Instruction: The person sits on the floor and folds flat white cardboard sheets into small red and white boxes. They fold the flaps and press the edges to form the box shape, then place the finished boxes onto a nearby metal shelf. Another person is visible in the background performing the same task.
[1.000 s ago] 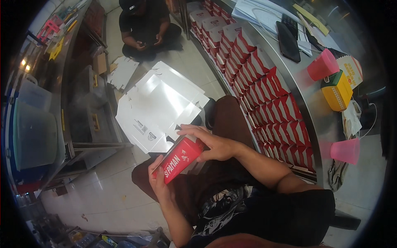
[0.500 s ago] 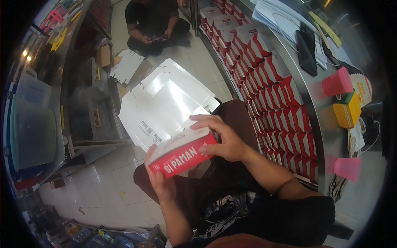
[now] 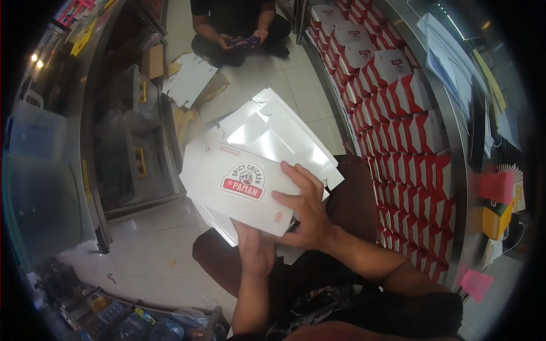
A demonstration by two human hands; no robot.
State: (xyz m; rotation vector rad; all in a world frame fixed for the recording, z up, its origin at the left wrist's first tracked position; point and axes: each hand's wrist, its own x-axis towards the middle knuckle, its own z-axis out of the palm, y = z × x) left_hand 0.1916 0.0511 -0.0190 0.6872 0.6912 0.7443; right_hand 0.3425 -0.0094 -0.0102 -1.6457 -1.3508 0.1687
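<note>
Both my hands hold a white cardboard food box (image 3: 216, 184) with a round red-and-black logo on its top. Its top faces up toward me, tilted. At the right end my right hand (image 3: 310, 210) grips it, thumb and fingers over the top and edge. My left hand (image 3: 256, 250) holds the near edge from below, its fingers mostly hidden under the box. Just beyond the box, a stack of flat, unfolded white cartons (image 3: 284, 133) lies in front of my knees, partly covered by it.
Stacked red-and-white folded boxes (image 3: 406, 142) fill the right side below a metal counter. A person (image 3: 239, 28) sits on the floor ahead, holding a phone. Cardboard sheets (image 3: 190, 79) lie on the floor. Shelves with plastic drawers (image 3: 139, 153) stand left; bottles (image 3: 133, 327) are at lower left.
The box has turned from showing its red side to showing its white top. My left hand has moved from its left end to beneath its near edge. The view has shifted too.
</note>
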